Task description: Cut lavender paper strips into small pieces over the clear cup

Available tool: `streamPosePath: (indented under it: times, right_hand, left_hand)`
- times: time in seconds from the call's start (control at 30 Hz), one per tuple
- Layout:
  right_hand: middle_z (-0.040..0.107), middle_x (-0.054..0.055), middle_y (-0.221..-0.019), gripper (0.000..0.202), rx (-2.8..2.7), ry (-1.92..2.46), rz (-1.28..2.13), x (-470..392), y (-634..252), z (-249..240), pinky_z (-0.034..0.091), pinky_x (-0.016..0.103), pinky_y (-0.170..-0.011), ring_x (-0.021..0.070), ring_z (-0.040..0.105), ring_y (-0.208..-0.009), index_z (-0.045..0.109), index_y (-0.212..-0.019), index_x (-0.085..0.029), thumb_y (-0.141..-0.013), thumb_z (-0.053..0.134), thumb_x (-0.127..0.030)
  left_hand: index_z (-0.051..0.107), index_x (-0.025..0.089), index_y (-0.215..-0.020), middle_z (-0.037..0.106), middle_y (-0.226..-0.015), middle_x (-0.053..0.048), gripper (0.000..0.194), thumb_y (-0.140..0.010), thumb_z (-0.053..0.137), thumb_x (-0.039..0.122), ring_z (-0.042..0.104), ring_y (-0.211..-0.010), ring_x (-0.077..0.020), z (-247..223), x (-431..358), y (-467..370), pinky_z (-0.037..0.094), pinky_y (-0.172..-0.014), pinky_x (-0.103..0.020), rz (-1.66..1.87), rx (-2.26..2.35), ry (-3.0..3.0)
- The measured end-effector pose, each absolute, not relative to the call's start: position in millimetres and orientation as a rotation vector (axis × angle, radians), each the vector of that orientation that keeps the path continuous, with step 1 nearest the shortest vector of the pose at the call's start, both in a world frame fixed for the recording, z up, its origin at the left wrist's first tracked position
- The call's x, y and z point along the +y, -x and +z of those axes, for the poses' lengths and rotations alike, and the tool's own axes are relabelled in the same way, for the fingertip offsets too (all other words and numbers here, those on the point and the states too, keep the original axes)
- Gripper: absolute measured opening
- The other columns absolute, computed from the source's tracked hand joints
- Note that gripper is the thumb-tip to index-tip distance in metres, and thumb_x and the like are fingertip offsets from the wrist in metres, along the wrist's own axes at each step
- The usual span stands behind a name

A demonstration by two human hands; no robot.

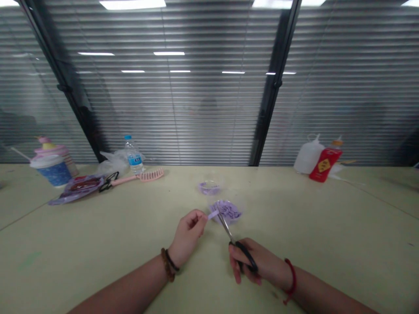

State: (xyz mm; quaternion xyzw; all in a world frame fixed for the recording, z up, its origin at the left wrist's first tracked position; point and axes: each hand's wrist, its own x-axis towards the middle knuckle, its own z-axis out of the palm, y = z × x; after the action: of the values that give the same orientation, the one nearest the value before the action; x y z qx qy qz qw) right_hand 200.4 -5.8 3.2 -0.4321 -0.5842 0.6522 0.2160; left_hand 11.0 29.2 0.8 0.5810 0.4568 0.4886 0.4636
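Purple paper is what both hands work on. The left hand (188,233) is curled nearly closed, thumb and forefinger pinching one end of a small purple paper strip (213,214) that sticks out toward the right. The right hand (253,264) is wrapped through the black loops of a pair of scissors (229,233); its fingers are folded around the handles, and the blades run up and away from it, their tips meeting the strip just over a clear cup of purple snippets (229,211). How far the blades are parted cannot be told (they are thin and blurred).

Taking that cup as the landmark: a second clear cup (209,187), also with something purple in it, stands just behind it and slightly left. Far to the cup's left lie a pink comb (140,177), a water bottle (133,155), a crumpled plastic bag (111,163) and a blue-and-white lidded cup (51,168). Far to its right, against the blinds, stand a white jug (309,155) and a red bottle (325,165).

The pale green table (310,226) lies bare around the cup on its near, left and right sides; the table's far edge runs along the window behind it.
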Motion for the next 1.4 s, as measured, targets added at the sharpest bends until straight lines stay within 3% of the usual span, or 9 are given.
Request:
streamPosePath:
  times: [1.1, 1.4]
  right_hand:
    - [0.056, 0.000, -0.043, 0.050, -1.548, 1.328, 1.758, -4.1, -199.2, -0.1, 0.017, 0.015, -0.022, 0.0019, 0.030, -0.021, 0.042, -0.056, -0.016, -0.064, 0.055, -0.063]
    - [0.057, 0.003, -0.046, 0.061, -1.610, 1.158, 1.785, -6.0, -200.2, 4.6, 0.017, 0.016, -0.025, 0.0015, 0.031, -0.024, 0.050, -0.058, -0.012, -0.067, 0.044, -0.072]
  left_hand:
    - [0.050, 0.015, -0.063, 0.040, -0.049, 0.006, 0.026, -0.074, 0.052, 0.039, 0.034, -0.047, -0.0082, 0.6, 30.0, -14.5, 0.026, -0.046, -0.021, 1.126, 1.166, -1.509]
    - [0.048, 0.016, -0.061, 0.039, -0.049, 0.006, 0.027, -0.074, 0.052, 0.039, 0.033, -0.047, -0.0081, 1.0, 29.3, -13.9, 0.025, -0.047, -0.021, 1.105, 1.142, -1.529]
